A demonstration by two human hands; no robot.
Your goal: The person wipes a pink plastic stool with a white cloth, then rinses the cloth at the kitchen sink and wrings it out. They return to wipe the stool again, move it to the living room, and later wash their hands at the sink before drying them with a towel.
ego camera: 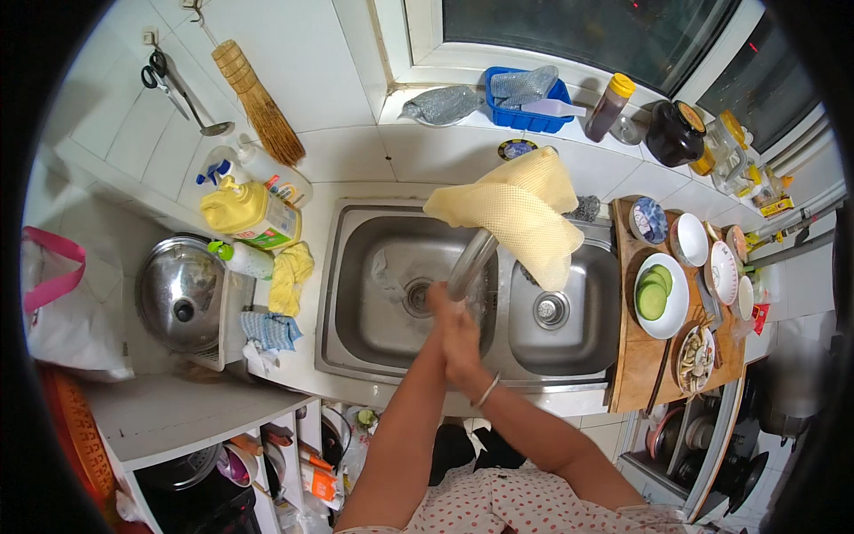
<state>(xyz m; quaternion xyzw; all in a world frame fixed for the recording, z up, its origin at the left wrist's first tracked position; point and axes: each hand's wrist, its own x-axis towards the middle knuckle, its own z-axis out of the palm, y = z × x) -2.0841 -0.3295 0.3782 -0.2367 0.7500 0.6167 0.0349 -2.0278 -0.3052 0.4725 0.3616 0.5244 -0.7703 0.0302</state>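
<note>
Below the mouth of the metal faucet point(472, 265), my left hand point(438, 306) and my right hand point(463, 342) are pressed together over the large basin point(367, 327) of a stainless-steel sink. My right wrist wears a bracelet point(488, 390). Each hand partly covers the other, so the fingers are hard to make out. No object shows between them. A pale yellow textured cloth point(514, 207) drapes over the faucet and hides its upper part. Left of the large basin's drain point(419, 298) lies a translucent scrap point(387, 277). The smaller basin point(560, 350) adjoins on the right.
A wooden board point(630, 384) at right bears a plate of green slices point(654, 292), bowls and a knife point(708, 297). Detergent bottles point(250, 213) and cloths point(291, 277) line the left counter. Jars point(675, 133) and a blue basket point(530, 120) occupy the windowsill.
</note>
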